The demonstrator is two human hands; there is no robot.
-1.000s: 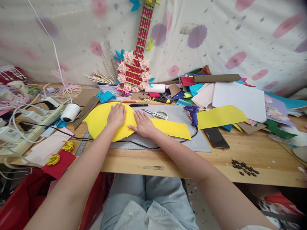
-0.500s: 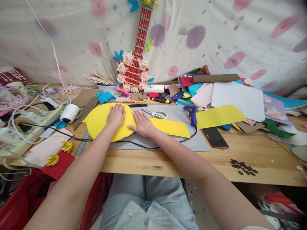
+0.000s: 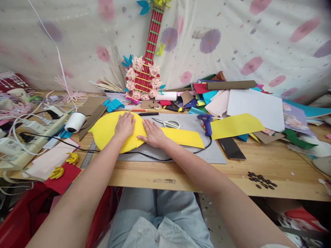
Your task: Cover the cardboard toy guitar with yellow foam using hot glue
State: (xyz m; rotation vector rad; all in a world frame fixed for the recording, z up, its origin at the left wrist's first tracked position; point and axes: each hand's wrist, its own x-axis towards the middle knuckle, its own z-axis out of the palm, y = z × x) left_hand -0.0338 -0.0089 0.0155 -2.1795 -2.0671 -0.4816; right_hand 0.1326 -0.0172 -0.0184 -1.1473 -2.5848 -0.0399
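A yellow guitar-shaped cutout (image 3: 104,132), with a rounded body at the left and a long neck strip to the right, lies on a grey cutting mat (image 3: 214,153). My left hand (image 3: 125,126) rests flat on its body, fingers stretched out. My right hand (image 3: 154,133) lies flat where the body meets the neck, its fingers extended toward the upper left. Both palms touch the yellow surface and hold nothing. Just beyond my right hand are white-handled scissors (image 3: 170,124). A blue glue gun (image 3: 206,124) stands past the neck's end, its black cord running in front of the cutout.
A yellow strip (image 3: 235,126) and a phone (image 3: 232,148) lie right of the glue gun. Dark oval beads (image 3: 261,179) sit near the front edge. At left are a power strip (image 3: 49,132) and a white roll (image 3: 74,122). A red paper guitar (image 3: 143,80) leans at the back.
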